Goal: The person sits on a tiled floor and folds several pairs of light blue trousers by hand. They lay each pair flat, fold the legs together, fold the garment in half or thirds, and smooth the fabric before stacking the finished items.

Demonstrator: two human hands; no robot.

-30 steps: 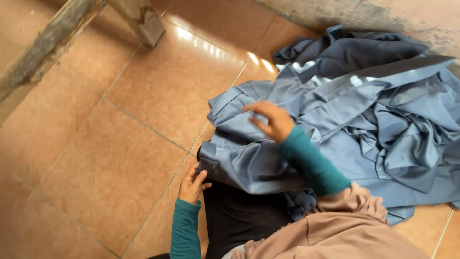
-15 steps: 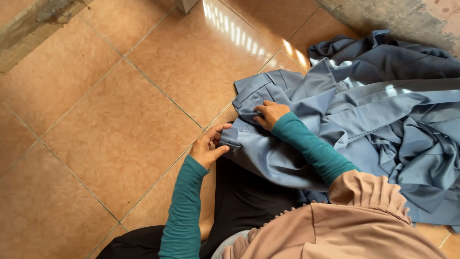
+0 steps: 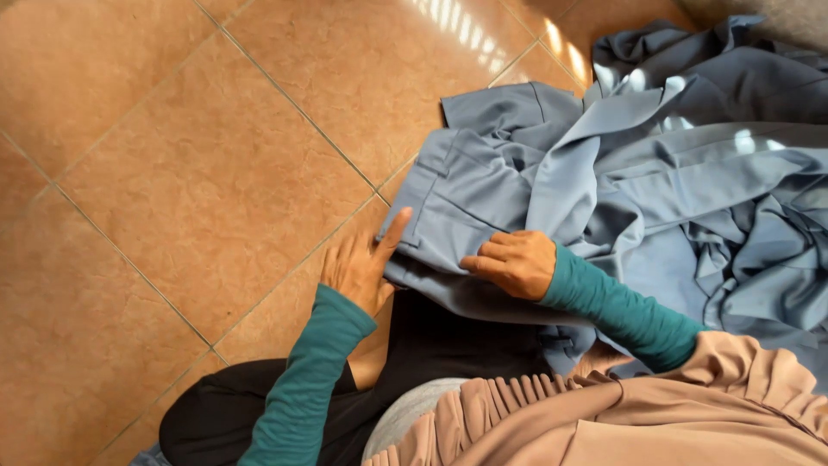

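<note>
Seated on the tiled floor (image 3: 216, 173). My left hand (image 3: 358, 267) lies open and flat, fingers spread, thumb up against the near edge of the blue-grey garment (image 3: 470, 194); it grips nothing. My right hand (image 3: 513, 261), just to the right of it, rests on the same cloth with fingers curled under, pressing down; whether it pinches a fold I cannot tell. The garment lies spread across my lap, reaching away from both hands. That one piece looks partly smoothed. Beyond my right hand the pile of cloth (image 3: 716, 190) sits crumpled, so most appears left to handle.
</note>
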